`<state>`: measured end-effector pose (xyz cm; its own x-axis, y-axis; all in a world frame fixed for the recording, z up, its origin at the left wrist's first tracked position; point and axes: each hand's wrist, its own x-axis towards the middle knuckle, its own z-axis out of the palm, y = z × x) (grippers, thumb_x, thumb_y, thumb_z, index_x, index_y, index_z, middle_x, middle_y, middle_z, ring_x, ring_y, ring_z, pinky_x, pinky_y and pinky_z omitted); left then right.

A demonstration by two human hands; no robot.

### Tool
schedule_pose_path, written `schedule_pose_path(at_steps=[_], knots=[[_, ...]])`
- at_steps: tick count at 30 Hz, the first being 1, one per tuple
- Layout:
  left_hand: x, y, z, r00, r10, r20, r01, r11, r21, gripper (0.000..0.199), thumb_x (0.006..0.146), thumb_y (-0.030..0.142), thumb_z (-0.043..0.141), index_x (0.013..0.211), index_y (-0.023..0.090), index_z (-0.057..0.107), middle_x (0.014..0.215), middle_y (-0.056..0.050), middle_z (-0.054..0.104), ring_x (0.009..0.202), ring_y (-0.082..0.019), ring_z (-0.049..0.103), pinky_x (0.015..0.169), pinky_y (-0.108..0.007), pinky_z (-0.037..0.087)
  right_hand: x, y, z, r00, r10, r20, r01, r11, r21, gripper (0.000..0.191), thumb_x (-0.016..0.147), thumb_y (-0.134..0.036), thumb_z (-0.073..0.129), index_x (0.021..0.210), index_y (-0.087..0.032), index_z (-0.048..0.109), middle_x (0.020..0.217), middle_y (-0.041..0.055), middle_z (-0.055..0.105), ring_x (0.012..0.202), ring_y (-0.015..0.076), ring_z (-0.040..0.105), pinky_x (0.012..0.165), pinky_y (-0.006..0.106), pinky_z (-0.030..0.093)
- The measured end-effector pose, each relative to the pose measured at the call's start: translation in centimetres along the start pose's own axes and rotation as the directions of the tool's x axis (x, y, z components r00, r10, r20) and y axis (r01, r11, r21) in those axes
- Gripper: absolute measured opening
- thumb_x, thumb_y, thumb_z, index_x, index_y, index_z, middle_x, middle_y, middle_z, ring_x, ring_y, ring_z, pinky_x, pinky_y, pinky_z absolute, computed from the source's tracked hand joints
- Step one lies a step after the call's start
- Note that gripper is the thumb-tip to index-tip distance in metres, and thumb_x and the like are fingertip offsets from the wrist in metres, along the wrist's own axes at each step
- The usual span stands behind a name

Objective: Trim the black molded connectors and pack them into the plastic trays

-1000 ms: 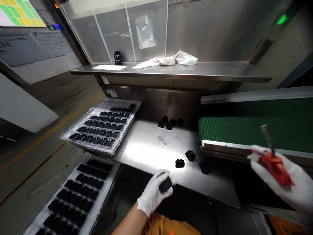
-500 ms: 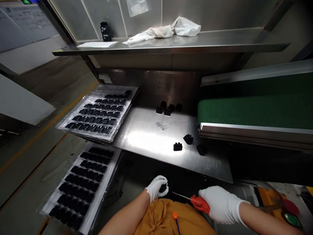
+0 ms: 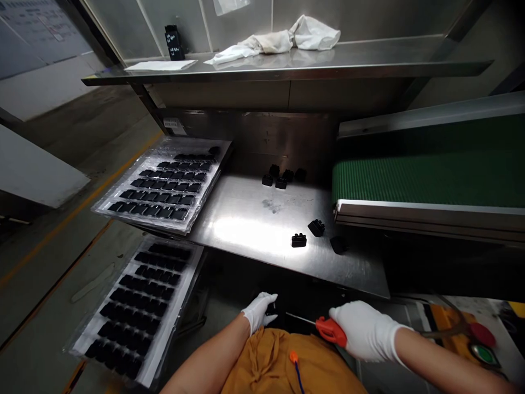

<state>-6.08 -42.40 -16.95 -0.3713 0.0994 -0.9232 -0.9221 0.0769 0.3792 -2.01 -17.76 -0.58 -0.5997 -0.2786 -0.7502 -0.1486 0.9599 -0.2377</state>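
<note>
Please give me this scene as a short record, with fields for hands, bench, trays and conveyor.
Left hand: white-gloved, holding small black part
Right hand: white-gloved, gripping red-handled tool, metal shaft toward left hand
Bench: eight black pieces, five behind, three in front
Trays: upper tray and lower tray, both with rows of black pieces
Conveyor: green-belted, at bench's right

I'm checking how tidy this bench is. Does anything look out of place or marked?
A dark smudge marks the shiny metal table. Loose black parts lie scattered there at differing angles, unlike the rows in the upper tray. On the shelf, a white cloth lies crumpled rather than folded. I see nothing plainly broken.
</note>
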Motion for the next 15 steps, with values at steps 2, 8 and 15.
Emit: schedule_pose_path(at_steps=[2, 8, 15], knots=[[-0.2, -0.2, -0.2, 0.999, -0.007, 0.034, 0.004, 0.997, 0.083, 0.016, 0.091, 0.03, 0.058, 0.096, 0.015, 0.058, 0.086, 0.0, 0.058, 0.07, -0.011, 0.056, 0.064, -0.027, 0.05, 0.0, -0.3, -0.2, 1.0, -0.003, 0.01, 0.003, 1.0, -0.017, 0.026, 0.069, -0.02, 0.054, 0.091, -0.017, 0.067, 0.089, 0.0151, 0.074, 0.084, 0.0382, 0.07, 0.064, 0.037, 0.042], [-0.4, -0.6, -0.2, 0.979, -0.064, 0.193, -0.022, 0.911, 0.411, 0.015, 0.071, 0.015, 0.076, 0.072, 0.014, 0.061, 0.069, 0.004, 0.059, 0.065, -0.013, 0.053, 0.068, -0.028, 0.042, 0.0, -0.5, 0.9, 0.998, -0.029, 0.058, 0.032, 0.998, -0.046, 0.028, 0.064, -0.023, 0.06, 0.089, -0.016, 0.068, 0.087, 0.0157, 0.074, 0.081, 0.0393, 0.07, 0.063, 0.038, 0.043], [-0.8, 0.5, -1.3, 0.934, -0.145, 0.327, -0.047, 0.856, 0.514, 0.028, 0.059, 0.008, 0.081, 0.077, 0.016, 0.061, 0.064, 0.007, 0.057, 0.059, -0.011, 0.051, 0.067, -0.027, 0.043, -1.1, 0.6, 0.9, 0.997, 0.002, 0.08, 0.002, 0.999, -0.045, 0.031, 0.06, -0.02, 0.06, 0.089, -0.018, 0.067, 0.087, 0.0146, 0.073, 0.082, 0.0398, 0.07, 0.063, 0.037, 0.04]])
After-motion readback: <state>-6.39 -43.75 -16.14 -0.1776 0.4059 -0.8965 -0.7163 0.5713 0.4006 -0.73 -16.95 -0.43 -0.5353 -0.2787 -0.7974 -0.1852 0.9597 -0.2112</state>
